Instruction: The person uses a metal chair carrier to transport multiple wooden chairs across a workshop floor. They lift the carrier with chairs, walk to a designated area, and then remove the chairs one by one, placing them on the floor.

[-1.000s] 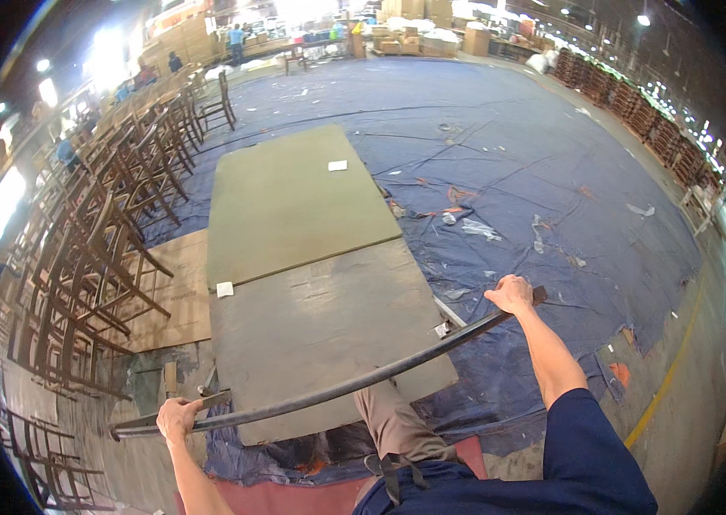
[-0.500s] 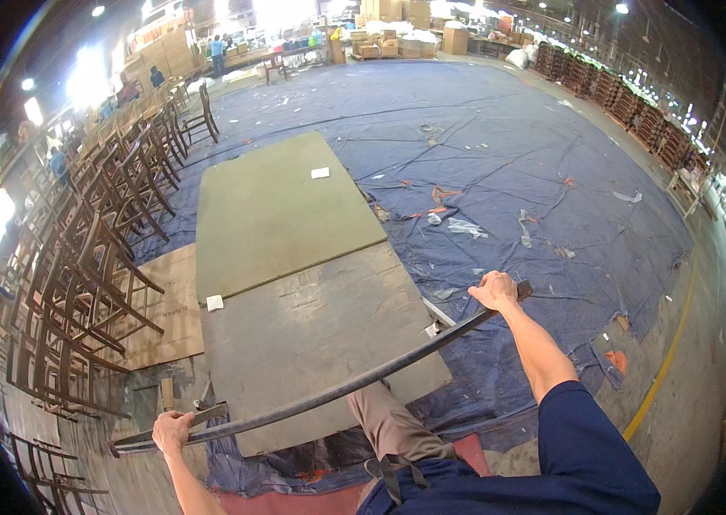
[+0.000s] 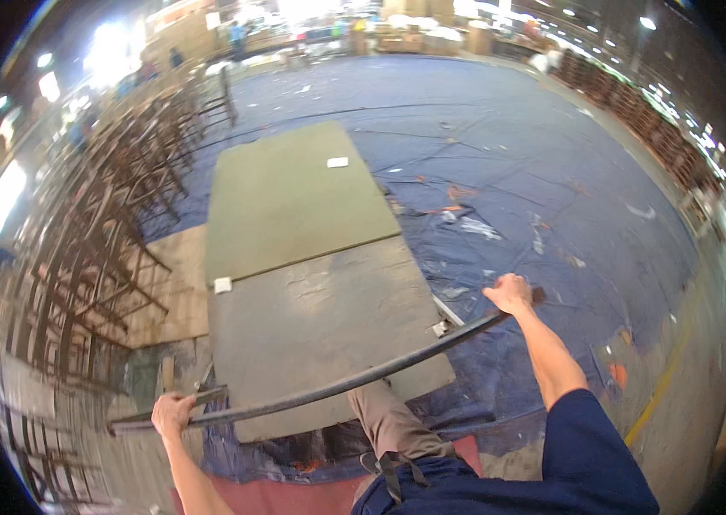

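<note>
A long, narrow dark bar spans the space in front of my body, curved in the wide view. My left hand is closed around it near its left end. Farther out and higher in the picture, my right hand grips the bar close to its other end. Beneath the bar lies a worn grey board, butted against a green board on its far side. What the fingertips press on underneath is hidden.
Rows of dark wooden chairs stand at left beside a brown sheet. A wrinkled blue tarp with plastic scraps covers the floor. Stacked brown goods line the far right. A small white piece lies at the boards' seam.
The view has shifted slightly, so the boards and chairs appear farther right, with motion blur around the edges. Both hands keep their hold on the bar, the right one slightly farther right in the picture.
</note>
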The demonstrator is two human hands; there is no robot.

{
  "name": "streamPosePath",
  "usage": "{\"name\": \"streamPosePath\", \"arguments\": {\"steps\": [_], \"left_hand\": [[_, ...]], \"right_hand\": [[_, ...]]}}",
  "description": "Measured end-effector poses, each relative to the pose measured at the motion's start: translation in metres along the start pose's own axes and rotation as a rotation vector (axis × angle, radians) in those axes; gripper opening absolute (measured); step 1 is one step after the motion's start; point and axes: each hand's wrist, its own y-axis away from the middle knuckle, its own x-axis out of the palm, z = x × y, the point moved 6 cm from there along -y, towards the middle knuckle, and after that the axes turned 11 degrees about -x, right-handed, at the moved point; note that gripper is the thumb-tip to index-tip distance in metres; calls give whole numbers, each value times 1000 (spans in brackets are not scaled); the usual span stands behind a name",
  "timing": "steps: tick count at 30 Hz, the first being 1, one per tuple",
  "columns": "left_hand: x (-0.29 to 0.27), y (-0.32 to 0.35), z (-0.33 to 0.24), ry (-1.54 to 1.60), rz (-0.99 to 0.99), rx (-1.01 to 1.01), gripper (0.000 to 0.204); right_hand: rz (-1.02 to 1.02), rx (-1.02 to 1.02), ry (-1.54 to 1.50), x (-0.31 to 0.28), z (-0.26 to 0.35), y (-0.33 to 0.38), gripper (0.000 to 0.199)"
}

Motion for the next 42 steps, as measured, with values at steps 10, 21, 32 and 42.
{"name": "streamPosePath", "arguments": {"steps": [10, 21, 32, 42], "left_hand": [[5, -33, 17, -14, 121, 23, 48], [4, -32, 15, 97, 39, -10, 40], [5, -51, 19, 107, 123, 58, 40], [28, -11, -6, 92, 68, -5, 42]], "right_hand": [[-29, -243, -36, 16, -4, -27, 45], [-167, -561, 516, 28, -38, -54, 51], [-263, -729, 498, 53, -61, -73, 46], [-151, -448, 434, 23, -20, -46, 69]]}}
